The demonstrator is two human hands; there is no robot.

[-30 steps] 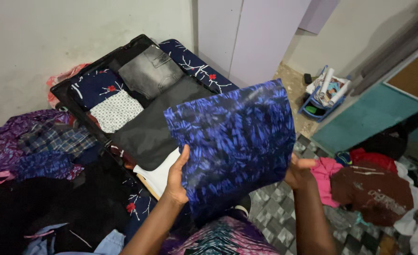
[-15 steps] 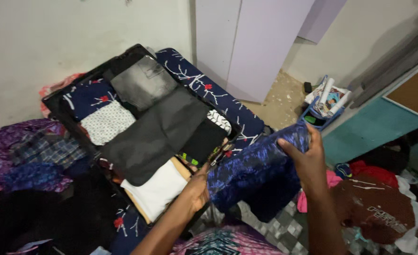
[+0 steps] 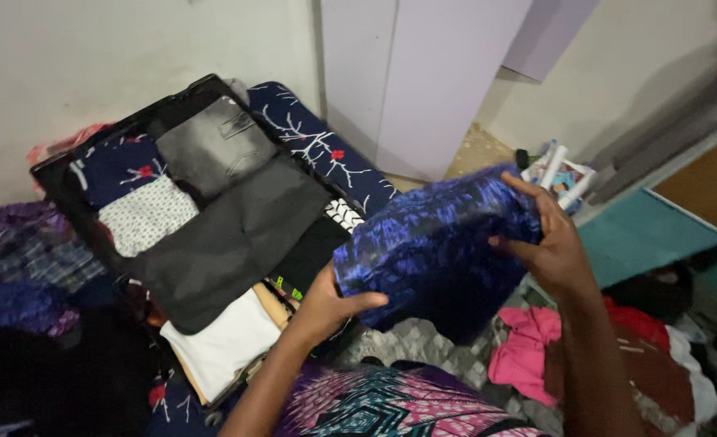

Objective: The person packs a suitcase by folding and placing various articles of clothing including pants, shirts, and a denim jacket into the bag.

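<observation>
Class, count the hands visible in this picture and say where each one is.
2. The left hand grips the lower left edge of the blue patterned cloth; the right hand holds its upper right edge. No other hands show.

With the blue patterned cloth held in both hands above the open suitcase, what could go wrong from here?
1. The shiny blue patterned cloth is only loosely folded between the left hand and right hand; its hanging lower part may unfold.
2. The black suitcase looks full of folded clothes, so the cloth may not lie flat.
</observation>
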